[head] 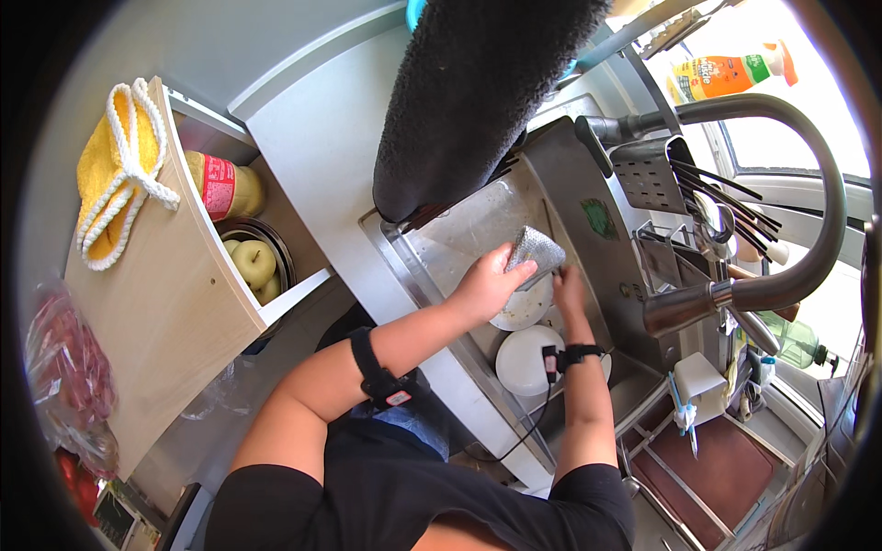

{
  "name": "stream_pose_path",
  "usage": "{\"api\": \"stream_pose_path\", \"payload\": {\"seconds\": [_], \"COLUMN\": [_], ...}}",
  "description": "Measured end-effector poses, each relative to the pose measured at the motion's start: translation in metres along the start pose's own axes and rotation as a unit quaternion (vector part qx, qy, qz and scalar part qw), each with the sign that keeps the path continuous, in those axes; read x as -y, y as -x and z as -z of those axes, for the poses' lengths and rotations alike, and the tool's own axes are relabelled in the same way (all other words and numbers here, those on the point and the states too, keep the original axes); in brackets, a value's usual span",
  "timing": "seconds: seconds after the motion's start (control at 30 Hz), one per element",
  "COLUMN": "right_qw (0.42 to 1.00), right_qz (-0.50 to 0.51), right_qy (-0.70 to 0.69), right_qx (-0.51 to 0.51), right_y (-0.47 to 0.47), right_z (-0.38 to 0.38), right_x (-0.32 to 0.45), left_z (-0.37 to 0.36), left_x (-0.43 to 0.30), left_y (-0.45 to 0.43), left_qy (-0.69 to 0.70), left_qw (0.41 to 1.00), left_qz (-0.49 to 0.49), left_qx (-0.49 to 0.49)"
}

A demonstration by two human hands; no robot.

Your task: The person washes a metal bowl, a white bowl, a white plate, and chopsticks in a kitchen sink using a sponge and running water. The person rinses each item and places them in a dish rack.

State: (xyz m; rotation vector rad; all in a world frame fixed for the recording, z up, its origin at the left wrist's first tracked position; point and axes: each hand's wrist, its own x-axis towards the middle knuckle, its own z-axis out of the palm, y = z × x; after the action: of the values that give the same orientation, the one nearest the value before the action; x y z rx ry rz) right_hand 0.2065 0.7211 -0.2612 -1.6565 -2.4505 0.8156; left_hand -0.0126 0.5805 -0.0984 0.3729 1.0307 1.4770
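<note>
Over the stainless steel sink, my left hand grips a silvery mesh scouring cloth between thumb and fingers. My right hand is just right of the cloth, its fingers curled. A thin dark stick runs down behind the cloth toward those fingers; whether they hold it is unclear. Below the cloth lies a white plate with food bits on it. Another white dish sits nearer to me, partly covered by my right wrist strap.
A large dark fuzzy object hides the sink's far left. The faucet arches at right, beside a perforated utensil holder with chopsticks. At left, an open drawer holds apples and a jar. A cable hangs from my right wrist.
</note>
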Motion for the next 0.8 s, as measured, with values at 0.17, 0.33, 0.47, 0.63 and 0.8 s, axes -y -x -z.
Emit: {"api": "stream_pose_path", "payload": {"seconds": [0.17, 0.33, 0.47, 0.63, 0.8], "right_qw": [0.903, 0.691, 0.681, 0.623, 0.586], "right_qz": [0.029, -0.29, -0.352, -0.367, -0.315], "right_qy": [-0.412, -0.643, -0.625, -0.673, -0.725], "right_qx": [0.118, 0.157, 0.148, 0.157, 0.181], "right_y": [-0.035, -0.044, -0.071, -0.088, -0.082], "right_z": [-0.112, -0.147, -0.154, -0.178, -0.146], "right_x": [0.063, 0.166, 0.205, 0.197, 0.191], "left_z": [0.0, 0.009, 0.013, 0.013, 0.013], "left_x": [-0.005, -0.018, -0.028, -0.035, -0.03], "left_y": [-0.015, -0.019, -0.016, -0.012, -0.008], "left_qy": [0.03, -0.09, -0.072, -0.105, -0.102], "left_qw": [0.997, 0.994, 0.995, 0.993, 0.992], "left_qz": [-0.067, -0.061, -0.065, -0.056, -0.066], "left_qx": [0.014, -0.024, -0.014, -0.017, -0.033]}}
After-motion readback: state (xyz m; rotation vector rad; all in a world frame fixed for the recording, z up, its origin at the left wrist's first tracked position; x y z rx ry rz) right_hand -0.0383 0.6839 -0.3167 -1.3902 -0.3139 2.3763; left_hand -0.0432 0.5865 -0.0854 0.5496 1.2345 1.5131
